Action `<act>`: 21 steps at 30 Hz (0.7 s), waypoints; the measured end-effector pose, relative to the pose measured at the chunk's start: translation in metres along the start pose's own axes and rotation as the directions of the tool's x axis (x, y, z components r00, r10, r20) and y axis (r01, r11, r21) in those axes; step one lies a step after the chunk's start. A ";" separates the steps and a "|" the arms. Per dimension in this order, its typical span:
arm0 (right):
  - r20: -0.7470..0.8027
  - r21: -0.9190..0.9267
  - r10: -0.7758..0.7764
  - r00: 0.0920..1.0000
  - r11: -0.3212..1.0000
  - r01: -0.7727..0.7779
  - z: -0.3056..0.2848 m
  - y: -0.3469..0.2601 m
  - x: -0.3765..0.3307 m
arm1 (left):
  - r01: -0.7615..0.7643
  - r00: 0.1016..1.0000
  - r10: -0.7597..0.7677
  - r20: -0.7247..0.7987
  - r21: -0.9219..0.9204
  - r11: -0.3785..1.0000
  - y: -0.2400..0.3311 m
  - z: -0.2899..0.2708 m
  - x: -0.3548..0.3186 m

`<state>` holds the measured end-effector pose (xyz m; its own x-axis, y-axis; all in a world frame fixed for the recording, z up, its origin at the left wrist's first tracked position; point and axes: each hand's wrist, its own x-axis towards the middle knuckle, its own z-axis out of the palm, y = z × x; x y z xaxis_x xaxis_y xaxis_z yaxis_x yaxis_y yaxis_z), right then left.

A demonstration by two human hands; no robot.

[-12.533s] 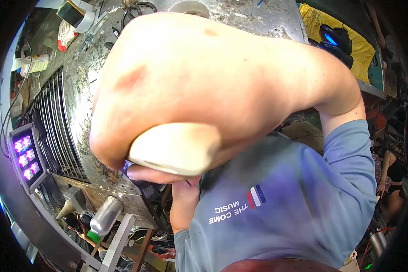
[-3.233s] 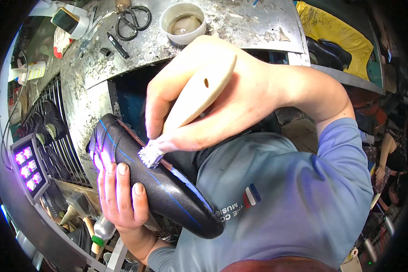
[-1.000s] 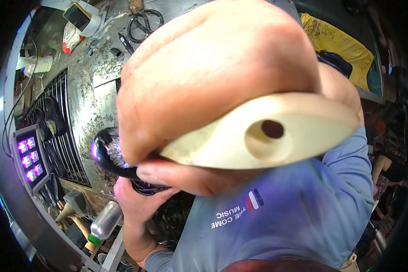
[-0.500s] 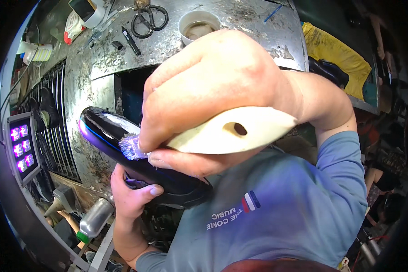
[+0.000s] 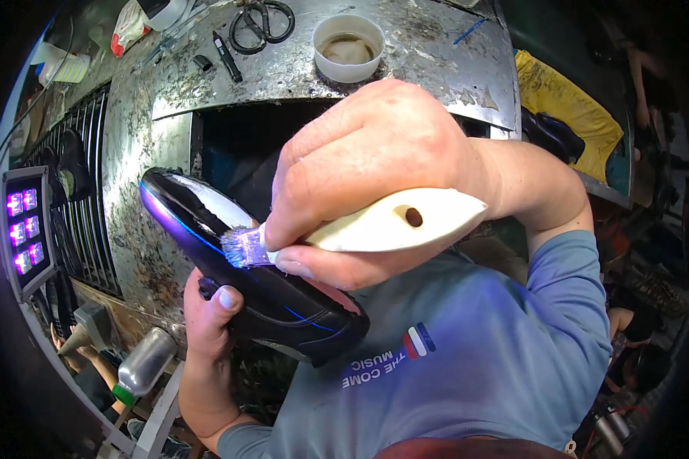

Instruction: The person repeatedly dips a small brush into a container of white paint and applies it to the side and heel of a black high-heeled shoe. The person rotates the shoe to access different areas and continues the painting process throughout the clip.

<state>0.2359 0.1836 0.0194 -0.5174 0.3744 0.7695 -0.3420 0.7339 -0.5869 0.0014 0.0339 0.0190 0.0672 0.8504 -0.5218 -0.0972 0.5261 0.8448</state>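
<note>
While the left hand (image 5: 209,312) clasps a black shoe (image 5: 279,298) left of the frame's centre, its other fingers hidden beyond the thumb (image 5: 226,300), the right hand (image 5: 375,164) has its fingers closed around a pale-handled brush (image 5: 386,228). The bristles (image 5: 243,247) touch the shoe.

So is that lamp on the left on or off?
On: the lamp has six lights glowing pink-purple, and the shoe has a purple sheen.

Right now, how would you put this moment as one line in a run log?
left hand: holds shoe | right hand: grips brush | bristles: against shoe | bowl: on bench
</note>
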 end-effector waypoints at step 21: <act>-0.194 -0.766 0.639 0.745 0.376 -0.522 -0.113 0.067 -0.034 | -0.083 0.996 0.087 -0.014 -0.471 0.878 -0.083 -0.045 -0.013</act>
<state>0.3194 0.2843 -0.0182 -0.4512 0.8575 0.2471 0.7423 0.5143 -0.4294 -0.0357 -0.0199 -0.0495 0.0446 0.8928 -0.4482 -0.5590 0.3941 0.7295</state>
